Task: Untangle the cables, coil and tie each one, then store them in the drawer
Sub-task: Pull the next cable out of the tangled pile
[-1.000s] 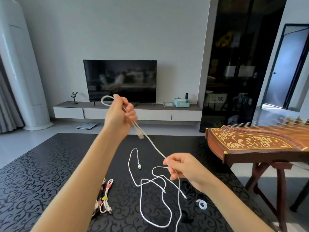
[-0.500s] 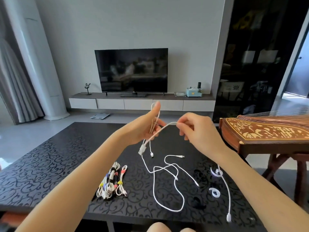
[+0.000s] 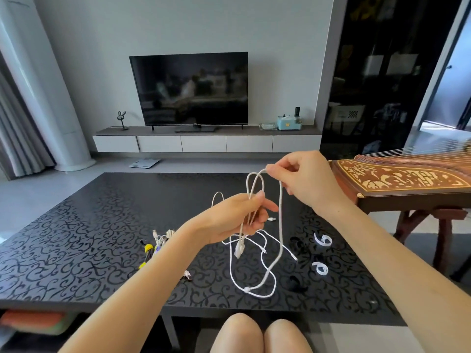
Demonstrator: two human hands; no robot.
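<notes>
A: What do the hands hold?
B: The left hand [image 3: 235, 219] grips looped strands of a white cable [image 3: 280, 225]; the right hand [image 3: 304, 182] pinches its upper bend. Slack trails onto the black table [image 3: 76, 238].

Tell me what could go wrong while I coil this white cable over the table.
The white cable hangs from your right hand, and its tail seems to lie among the thin white cable on the table; winding on could drag or re-tangle that one. The loops sit only in your left hand, and the white ties lie apart on the table, so reaching for one may let the coil spring open.
</notes>
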